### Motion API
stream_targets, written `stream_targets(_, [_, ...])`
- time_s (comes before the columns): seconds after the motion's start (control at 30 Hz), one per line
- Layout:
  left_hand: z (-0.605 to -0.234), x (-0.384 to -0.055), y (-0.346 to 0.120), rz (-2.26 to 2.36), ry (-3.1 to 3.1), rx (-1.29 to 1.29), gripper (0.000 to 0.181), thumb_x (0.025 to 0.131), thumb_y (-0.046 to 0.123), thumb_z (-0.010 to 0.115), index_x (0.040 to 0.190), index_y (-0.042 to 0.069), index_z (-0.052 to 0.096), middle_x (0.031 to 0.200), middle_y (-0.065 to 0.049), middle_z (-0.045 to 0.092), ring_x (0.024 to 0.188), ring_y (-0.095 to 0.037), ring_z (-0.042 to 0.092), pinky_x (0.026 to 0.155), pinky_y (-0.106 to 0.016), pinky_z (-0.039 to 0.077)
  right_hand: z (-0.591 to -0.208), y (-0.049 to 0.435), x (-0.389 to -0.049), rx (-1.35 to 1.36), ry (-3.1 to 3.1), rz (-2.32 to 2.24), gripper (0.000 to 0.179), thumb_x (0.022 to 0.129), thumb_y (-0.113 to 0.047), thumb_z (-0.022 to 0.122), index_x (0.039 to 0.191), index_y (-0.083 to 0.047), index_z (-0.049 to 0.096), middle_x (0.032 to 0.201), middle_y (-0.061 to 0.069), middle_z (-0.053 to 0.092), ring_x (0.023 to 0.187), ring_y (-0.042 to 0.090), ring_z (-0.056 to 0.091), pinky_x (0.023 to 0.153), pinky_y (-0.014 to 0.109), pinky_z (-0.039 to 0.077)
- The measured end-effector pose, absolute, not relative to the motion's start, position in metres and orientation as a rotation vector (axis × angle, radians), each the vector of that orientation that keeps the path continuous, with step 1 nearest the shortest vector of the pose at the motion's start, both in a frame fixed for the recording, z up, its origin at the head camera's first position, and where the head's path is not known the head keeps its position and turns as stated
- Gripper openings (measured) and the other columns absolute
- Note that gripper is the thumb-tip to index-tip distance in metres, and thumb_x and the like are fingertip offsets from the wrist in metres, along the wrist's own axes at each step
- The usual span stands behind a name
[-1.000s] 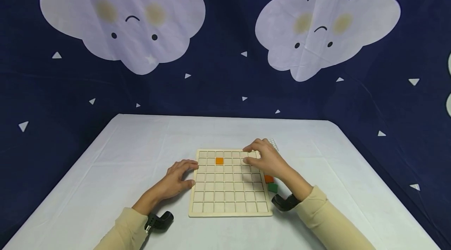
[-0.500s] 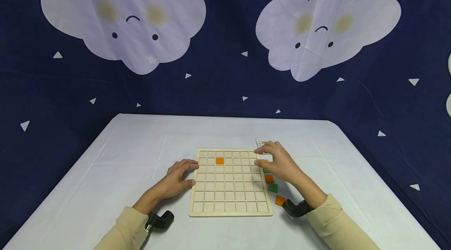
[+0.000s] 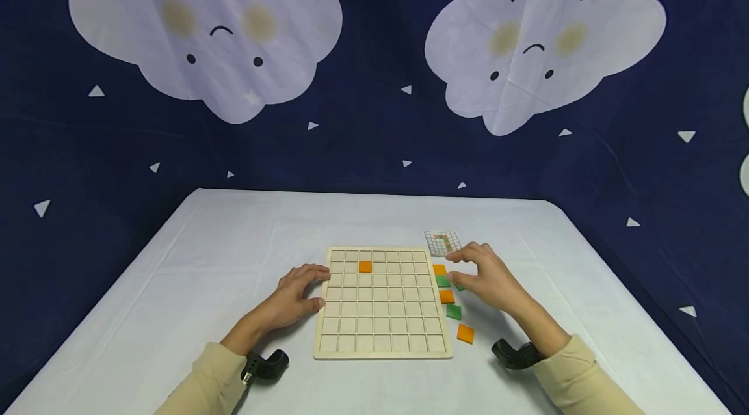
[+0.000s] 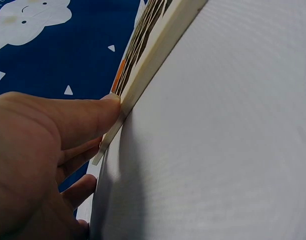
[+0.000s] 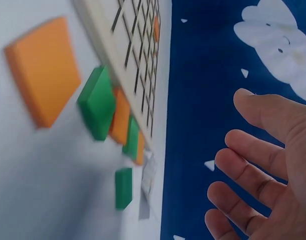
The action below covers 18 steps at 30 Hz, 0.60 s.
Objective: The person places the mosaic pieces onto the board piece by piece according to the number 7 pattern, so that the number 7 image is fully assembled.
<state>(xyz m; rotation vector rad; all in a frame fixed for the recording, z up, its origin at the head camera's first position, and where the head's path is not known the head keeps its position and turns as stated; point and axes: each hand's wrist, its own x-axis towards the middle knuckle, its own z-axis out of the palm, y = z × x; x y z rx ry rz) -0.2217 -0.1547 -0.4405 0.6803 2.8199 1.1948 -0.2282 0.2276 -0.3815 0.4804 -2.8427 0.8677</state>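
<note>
A pale wooden grid board (image 3: 381, 309) lies on the table, with one orange square tile (image 3: 365, 267) in a cell of its second row from the far side. My left hand (image 3: 289, 300) rests at the board's left edge; the thumb (image 4: 100, 117) touches that edge in the left wrist view. Over the loose tiles right of the board, my right hand (image 3: 490, 280) hovers with fingers apart and nothing between them. Near it lie a green tile (image 3: 443, 281) and an orange tile (image 3: 439, 269). Another green tile (image 5: 124, 188) is partly hidden by this hand in the head view.
Closer to me, along the board's right side, are an orange tile (image 3: 447, 296), a green tile (image 3: 453, 312) and a separate orange tile (image 3: 465, 334). A small card with a printed coloured grid (image 3: 441, 242) lies beyond the board's far right corner.
My right hand has moved right, from above the board's far right part to beyond its right edge, uncovering the card and several tiles. The left hand has stayed in place.
</note>
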Motion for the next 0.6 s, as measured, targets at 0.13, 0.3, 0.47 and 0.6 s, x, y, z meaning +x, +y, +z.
stream_targets(0.13, [-0.441, -0.222, -0.155, 1.199, 2.821, 0.686, 0.042, 0.082, 0.011, 0.068, 0.123, 0.008, 0.057, 0.138, -0.01, 0.049, 0.133, -0.037, 0.036, 0.108, -0.06, 0.015, -0.386, 0.236, -0.23, 0.457, -2.849, 0.863, 0.037, 0.081, -0.027, 0.073, 0.115, -0.014, 0.066, 0.108, -0.002, 0.062, 0.106, 0.021, 0.049, 0.083, 0.039, 0.044])
stream_targets(0.3, [-0.441, -0.221, -0.155, 1.208, 2.818, 0.692, 0.042, 0.082, 0.011, 0.067, 0.123, 0.007, 0.057, 0.137, -0.01, 0.049, 0.133, -0.037, 0.036, 0.108, -0.06, 0.015, -0.39, 0.243, -0.232, 0.434, -2.857, 0.881, 0.038, 0.08, -0.027, 0.073, 0.115, -0.014, 0.066, 0.11, -0.001, 0.063, 0.107, 0.024, 0.049, 0.086, 0.044, 0.044])
stream_targets(0.47, [-0.441, -0.221, -0.156, 1.202, 2.818, 0.687, 0.042, 0.083, 0.012, 0.067, 0.123, 0.008, 0.057, 0.138, -0.01, 0.049, 0.134, -0.037, 0.035, 0.108, -0.06, 0.015, -0.394, 0.25, -0.235, 0.404, -2.887, 0.893, 0.039, 0.08, -0.026, 0.073, 0.116, -0.013, 0.065, 0.113, 0.003, 0.062, 0.111, 0.029, 0.05, 0.09, 0.051, 0.043])
stream_targets(0.6, [-0.441, -0.221, -0.156, 1.2, 2.819, 0.685, 0.042, 0.083, 0.011, 0.067, 0.123, 0.009, 0.057, 0.138, -0.01, 0.049, 0.134, -0.037, 0.035, 0.109, -0.06, 0.015, -0.399, 0.255, -0.238, 0.406, -2.9, 0.886, 0.038, 0.08, -0.026, 0.073, 0.115, -0.012, 0.065, 0.115, 0.005, 0.062, 0.11, 0.029, 0.05, 0.09, 0.051, 0.043])
